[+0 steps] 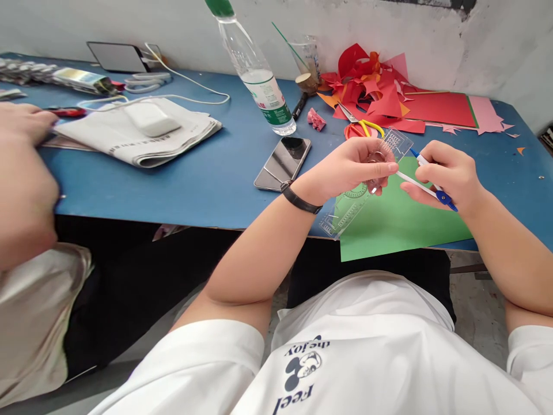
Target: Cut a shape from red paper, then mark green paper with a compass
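Observation:
My left hand point(360, 164) is closed around a clear plastic drawing ruler point(351, 212) with cut-out shapes, tilted over a sheet of green paper point(406, 225). In my right hand point(455, 170) is a blue and white drawing compass point(417, 182), its legs spread apart. One white leg reaches to my left thumb; whether the thumb grips its tip I cannot tell. The green paper lies partly over the table's front edge. Just beyond my left hand are scissors point(367, 125) with yellow and red handles.
On the blue table point(190, 193) are a phone point(285, 162), a tilted-looking water bottle point(259, 80), a folded newspaper point(142, 144) with a white case point(154, 118), and red paper scraps point(367, 80). A co-worker's arm point(26, 178) rests at the left.

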The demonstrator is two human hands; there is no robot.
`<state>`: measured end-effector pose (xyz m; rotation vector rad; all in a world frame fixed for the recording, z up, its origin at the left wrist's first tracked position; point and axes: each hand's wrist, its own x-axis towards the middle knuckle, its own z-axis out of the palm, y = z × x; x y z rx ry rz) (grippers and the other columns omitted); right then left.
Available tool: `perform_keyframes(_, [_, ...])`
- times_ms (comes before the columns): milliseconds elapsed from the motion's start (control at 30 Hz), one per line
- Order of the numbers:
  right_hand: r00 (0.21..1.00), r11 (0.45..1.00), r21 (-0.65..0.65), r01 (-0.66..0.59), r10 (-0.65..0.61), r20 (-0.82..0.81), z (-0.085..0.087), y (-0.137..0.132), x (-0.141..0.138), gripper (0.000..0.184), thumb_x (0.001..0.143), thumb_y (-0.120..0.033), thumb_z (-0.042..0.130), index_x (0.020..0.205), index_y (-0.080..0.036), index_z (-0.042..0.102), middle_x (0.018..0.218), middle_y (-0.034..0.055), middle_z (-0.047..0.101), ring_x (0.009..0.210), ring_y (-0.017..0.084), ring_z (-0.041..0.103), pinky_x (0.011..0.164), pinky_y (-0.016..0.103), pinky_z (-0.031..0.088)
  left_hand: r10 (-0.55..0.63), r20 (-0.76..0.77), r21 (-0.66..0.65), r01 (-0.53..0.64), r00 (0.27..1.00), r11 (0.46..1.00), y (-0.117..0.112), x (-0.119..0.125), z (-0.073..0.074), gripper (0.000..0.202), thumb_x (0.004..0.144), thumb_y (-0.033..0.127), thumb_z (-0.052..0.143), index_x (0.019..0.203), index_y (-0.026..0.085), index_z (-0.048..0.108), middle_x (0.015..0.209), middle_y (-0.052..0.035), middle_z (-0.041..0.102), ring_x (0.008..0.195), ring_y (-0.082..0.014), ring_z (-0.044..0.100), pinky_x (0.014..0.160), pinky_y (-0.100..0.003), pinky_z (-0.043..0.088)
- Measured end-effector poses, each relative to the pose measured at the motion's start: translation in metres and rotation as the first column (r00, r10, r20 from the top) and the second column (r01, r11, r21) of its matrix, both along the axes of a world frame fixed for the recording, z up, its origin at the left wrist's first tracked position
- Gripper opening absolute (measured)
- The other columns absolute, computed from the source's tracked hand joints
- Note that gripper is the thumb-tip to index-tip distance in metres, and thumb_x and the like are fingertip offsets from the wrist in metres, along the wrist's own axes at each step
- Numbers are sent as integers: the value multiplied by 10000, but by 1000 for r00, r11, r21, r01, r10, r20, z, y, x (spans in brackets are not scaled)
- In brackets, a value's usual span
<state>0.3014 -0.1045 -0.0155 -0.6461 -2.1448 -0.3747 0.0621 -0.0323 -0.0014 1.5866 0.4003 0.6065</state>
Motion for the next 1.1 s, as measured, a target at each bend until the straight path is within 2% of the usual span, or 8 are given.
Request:
perform_keyframes(200, [998, 997, -29, 67, -67, 8, -1, -1, 1, 423, 1003, -312, 777, 732, -255, 457, 811, -20, 419, 615, 140, 333, 511, 317, 315, 59, 21, 3, -59, 998, 998, -2, 2, 0, 531, 712, 535, 1051, 810, 184, 664, 656, 19, 667, 541, -106, 660, 516, -223, 554])
perform_keyframes(300, [998, 998, -18, 60, -59, 2, -2, -2, 1, 422, 1005, -315, 776, 733, -255, 458, 811, -20, 416, 622, 141, 333, 511, 312, 315, 55, 26, -12, -55, 998, 998, -1, 2, -1, 530, 694, 506, 1065, 810, 182, 661, 680, 22, 669, 543, -99, 660, 515, -217, 542])
perform_keyframes(500, [1000, 1000, -13, 25, -25, -7, -1, -3, 1, 421, 1007, -314, 784, 737, -243, 469, 825, -27, 417, 643, 124, 344, 512, 286, 315, 31, -34, -75, -33, 999, 997, 3, -2, 0, 409, 696, 409, 1059, 909, 162, 811, 684, 12, 701, 558, -98, 657, 515, -204, 531])
perform_keyframes(667, [1000, 1000, -18, 22, -22, -3, -2, -4, 0, 416, 1011, -313, 774, 728, -237, 478, 836, -19, 426, 644, 124, 327, 517, 289, 303, 7, -82, -88, -15, 997, 996, 2, -2, 4, 319, 694, 328, 1037, 787, 151, 787, 644, 8, 686, 543, -88, 634, 491, -182, 494])
perform_keyframes(900, [999, 998, -43, 35, -34, 17, 0, -4, 0, 400, 1012, -304, 765, 724, -235, 498, 823, -22, 444, 627, 122, 325, 532, 293, 320, -30, -64, -66, 26, 997, 998, 2, -3, 3, 288, 739, 301, 1009, 793, 150, 769, 647, 18, 681, 551, -81, 648, 493, -164, 481])
perform_keyframes(1100, [1000, 1000, -20, 15, -15, 0, 2, -3, -1, 422, 1016, -278, 770, 718, -235, 475, 817, -23, 423, 635, 125, 325, 529, 301, 291, 23, -111, -45, -28, 994, 999, 2, -3, 5, 310, 717, 330, 995, 814, 151, 760, 650, 25, 672, 540, -84, 646, 487, -169, 472])
